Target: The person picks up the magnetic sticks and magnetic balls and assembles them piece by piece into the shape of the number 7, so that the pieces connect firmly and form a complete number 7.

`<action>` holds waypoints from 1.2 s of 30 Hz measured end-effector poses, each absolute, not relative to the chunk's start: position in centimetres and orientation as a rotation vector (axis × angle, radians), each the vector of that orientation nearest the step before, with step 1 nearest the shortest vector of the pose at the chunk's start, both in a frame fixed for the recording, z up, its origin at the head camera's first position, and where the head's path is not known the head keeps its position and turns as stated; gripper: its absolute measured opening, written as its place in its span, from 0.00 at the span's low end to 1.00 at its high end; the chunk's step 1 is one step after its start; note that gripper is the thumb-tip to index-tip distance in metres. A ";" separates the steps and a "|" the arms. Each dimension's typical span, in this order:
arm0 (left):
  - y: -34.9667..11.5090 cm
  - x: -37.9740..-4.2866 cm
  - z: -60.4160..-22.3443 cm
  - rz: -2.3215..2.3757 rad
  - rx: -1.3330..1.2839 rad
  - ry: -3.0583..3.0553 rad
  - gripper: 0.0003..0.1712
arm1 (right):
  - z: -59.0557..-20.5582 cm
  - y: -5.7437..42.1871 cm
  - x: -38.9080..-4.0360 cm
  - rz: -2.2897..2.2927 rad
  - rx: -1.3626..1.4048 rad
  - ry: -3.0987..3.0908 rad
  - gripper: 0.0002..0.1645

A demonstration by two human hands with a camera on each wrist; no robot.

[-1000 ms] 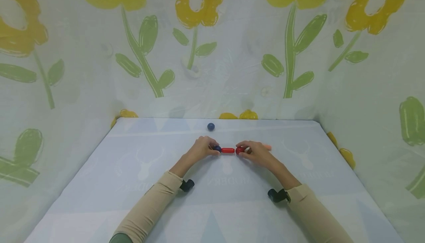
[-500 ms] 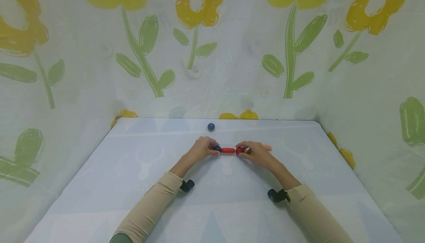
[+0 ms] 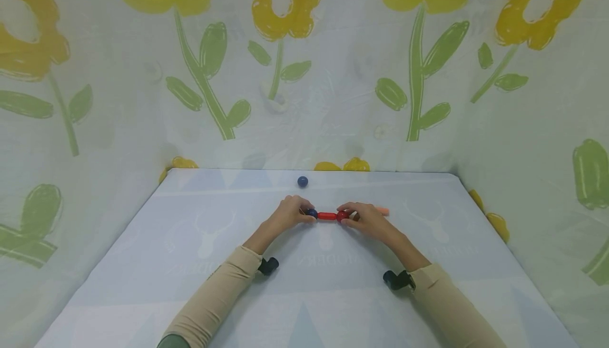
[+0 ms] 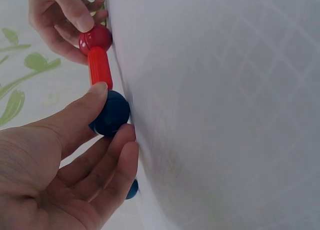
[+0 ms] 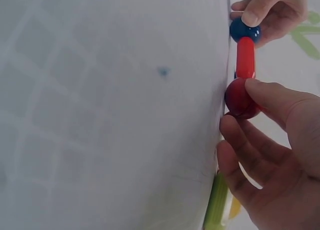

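Head view: over the far part of the desk (image 3: 323, 290), a red rod (image 3: 326, 216) is being held lengthwise between a blue ball (image 4: 114, 116) and a red ball (image 5: 239, 98), both being met by its ends; how deeply they are being seated cannot be told, nor whether the row is being lifted clear of the desk. The blue ball is being pinched between thumb and fingers by the left hand (image 3: 290, 212), and the red ball is being pinched likewise by the right hand (image 3: 370, 220). Beyond them, a second blue ball (image 3: 302, 181) is being seen on the desk, while an orange piece (image 3: 384, 211) is being partly hidden by the right hand. The row is being judged light, stiff and hardly fragile; the glossy balls are being reckoned slippery, so hold is best being taken across their widest part.
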State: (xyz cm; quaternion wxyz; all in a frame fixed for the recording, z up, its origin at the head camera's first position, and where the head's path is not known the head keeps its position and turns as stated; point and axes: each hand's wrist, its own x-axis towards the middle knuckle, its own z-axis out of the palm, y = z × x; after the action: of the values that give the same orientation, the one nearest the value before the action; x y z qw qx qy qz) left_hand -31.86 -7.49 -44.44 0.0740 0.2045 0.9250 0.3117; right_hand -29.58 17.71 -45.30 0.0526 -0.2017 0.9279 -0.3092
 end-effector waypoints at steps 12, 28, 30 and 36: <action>-7.5 -31.9 -44.4 0.939 0.611 2.780 0.22 | -45.2 17.8 -29.6 -0.935 -0.595 2.819 0.22; -7.4 -31.7 -44.5 0.945 0.611 2.778 0.22 | -44.9 19.5 -29.0 -0.822 -0.549 2.877 0.23; -7.4 -31.7 -44.5 0.941 0.617 2.780 0.22 | -44.5 19.8 -28.8 -0.824 -0.550 2.876 0.23; -7.5 -31.7 -44.5 0.930 0.631 2.799 0.22 | -44.0 20.7 -28.4 -0.814 -0.588 2.863 0.22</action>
State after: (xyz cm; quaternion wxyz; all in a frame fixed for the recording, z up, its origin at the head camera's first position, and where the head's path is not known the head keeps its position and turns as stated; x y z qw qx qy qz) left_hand -31.67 -7.46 -44.50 0.0627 0.2088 0.9261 0.3079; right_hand -28.42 20.68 -43.96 0.0536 -0.1937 0.9423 -0.2678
